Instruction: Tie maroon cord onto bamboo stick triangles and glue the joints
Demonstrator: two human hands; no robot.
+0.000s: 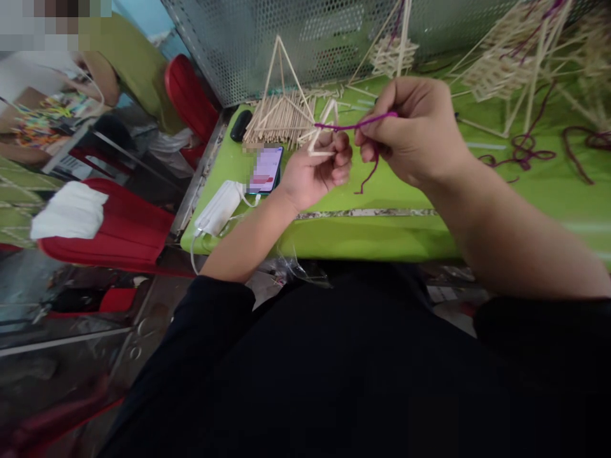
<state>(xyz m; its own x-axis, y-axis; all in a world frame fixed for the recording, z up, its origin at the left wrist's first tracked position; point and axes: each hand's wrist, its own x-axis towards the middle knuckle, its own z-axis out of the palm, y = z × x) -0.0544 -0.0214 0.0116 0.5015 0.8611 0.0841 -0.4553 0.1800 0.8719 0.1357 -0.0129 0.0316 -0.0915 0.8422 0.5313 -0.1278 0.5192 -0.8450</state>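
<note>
My left hand (317,165) is closed on a small frame of pale wooden sticks (329,113), held above the green table. Purple yarn (346,127) runs from that frame to my right hand (413,127). The right thumb and fingers pinch the yarn, and a loose end dangles below them. Behind my left hand lies a pile of thin wooden sticks (272,121), with a triangular stick frame (281,63) standing over it. More purple yarn (522,152) lies in loops on the table to the right.
A lit phone (267,168), a white power bank (219,207) with cables and a black object (241,126) are at the left end of the green table (363,235). Stick structures (496,70) stand at the back right. Red chairs (119,222) and another person (133,70) are at the left.
</note>
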